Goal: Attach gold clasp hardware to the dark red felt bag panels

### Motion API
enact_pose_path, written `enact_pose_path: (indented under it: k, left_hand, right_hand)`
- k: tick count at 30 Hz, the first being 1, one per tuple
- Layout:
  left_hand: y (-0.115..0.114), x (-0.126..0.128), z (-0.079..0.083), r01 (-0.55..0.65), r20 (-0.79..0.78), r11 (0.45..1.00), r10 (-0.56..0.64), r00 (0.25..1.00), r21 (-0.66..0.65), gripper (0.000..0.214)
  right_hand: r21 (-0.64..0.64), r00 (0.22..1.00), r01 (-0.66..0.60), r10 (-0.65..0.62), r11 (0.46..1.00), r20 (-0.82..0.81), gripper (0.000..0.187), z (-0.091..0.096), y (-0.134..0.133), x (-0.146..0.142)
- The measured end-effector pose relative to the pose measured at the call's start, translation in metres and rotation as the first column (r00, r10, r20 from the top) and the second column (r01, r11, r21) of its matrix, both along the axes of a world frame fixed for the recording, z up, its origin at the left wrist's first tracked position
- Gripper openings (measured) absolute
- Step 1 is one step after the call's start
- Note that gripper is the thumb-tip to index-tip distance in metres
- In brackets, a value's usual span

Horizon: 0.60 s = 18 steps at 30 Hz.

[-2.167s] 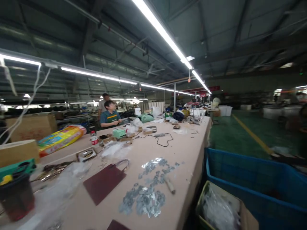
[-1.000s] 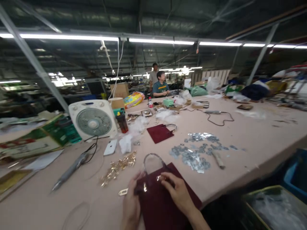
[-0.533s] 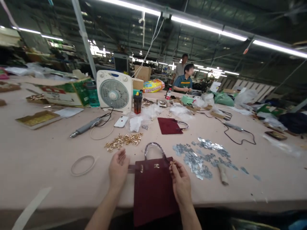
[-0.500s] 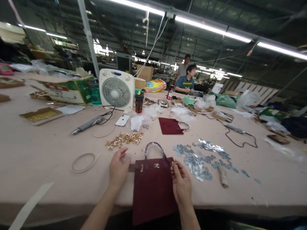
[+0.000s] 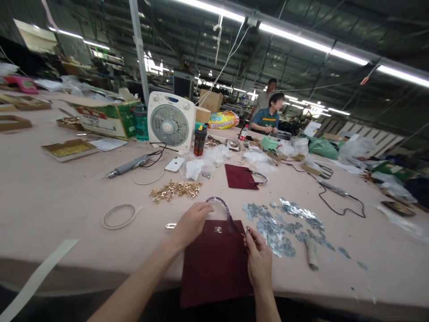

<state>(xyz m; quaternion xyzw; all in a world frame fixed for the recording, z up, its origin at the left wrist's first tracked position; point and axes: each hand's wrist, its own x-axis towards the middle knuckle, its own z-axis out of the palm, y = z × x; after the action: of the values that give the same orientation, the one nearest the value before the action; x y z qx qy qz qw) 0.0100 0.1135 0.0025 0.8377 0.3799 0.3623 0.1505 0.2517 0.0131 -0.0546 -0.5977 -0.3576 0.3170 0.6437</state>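
Observation:
A maroon handbag (image 5: 214,268) lies flat at the table's near edge, its clear looped handle (image 5: 224,206) pointing away from me and a small gold clasp (image 5: 218,229) on its front. My left hand (image 5: 191,220) rests on the bag's upper left corner, fingers together and bent over the top edge beside the handle. My right hand (image 5: 258,259) sits at the bag's right edge, thumb and fingers pinched on a small gold fitting (image 5: 248,231). A small metal plate (image 5: 170,226) lies just left of my left hand.
A pile of gold fittings (image 5: 176,190) and a white ring (image 5: 118,216) lie to the left, scattered silver pieces (image 5: 281,221) to the right. Farther back are a second maroon bag (image 5: 239,176), a phone (image 5: 174,164), a white fan (image 5: 170,120). Two people (image 5: 270,117) work at the far end.
My view swung from the factory aisle down to the bag. In the last half second my left hand moved from beside the bag's left strap onto its top corner; the right hand stayed pinched.

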Motion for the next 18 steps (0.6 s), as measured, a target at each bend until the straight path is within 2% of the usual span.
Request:
enact_pose_path:
  k: [3, 7, 10, 14, 18]
  left_hand:
    - [0.009, 0.036, 0.0, 0.108, -0.12, 0.994, -0.11, 0.987, -0.019, 0.042]
    - [0.024, 0.07, -0.008, 0.193, -0.26, 0.981, -0.19, 0.947, -0.013, 0.029]
    - [0.036, 0.081, -0.008, 0.222, -0.362, 0.975, -0.21, 0.908, -0.01, 0.02]
    - [0.045, 0.09, 0.004, 0.278, -0.495, 0.961, -0.242, 0.834, -0.002, 0.007]
    - [0.048, 0.1, 0.02, 0.372, -0.581, 0.928, -0.299, 0.757, 0.006, 0.012]
  right_hand:
    - [-0.059, 0.999, -0.031, 0.029, 0.998, -0.028, 0.054, 0.003, 0.003, 0.003]
    - [-0.05, 0.999, -0.02, 0.018, 0.999, -0.051, 0.051, 0.007, 0.005, 0.001]
    - [-0.044, 0.999, -0.035, 0.034, 0.998, -0.029, 0.047, 0.012, 0.005, -0.002]
    - [-0.058, 0.995, -0.084, 0.087, 0.995, 0.046, 0.044, 0.018, 0.003, -0.008]
    - [-0.085, 0.986, -0.098, 0.109, 0.992, 0.128, 0.043, 0.017, 0.002, -0.012]
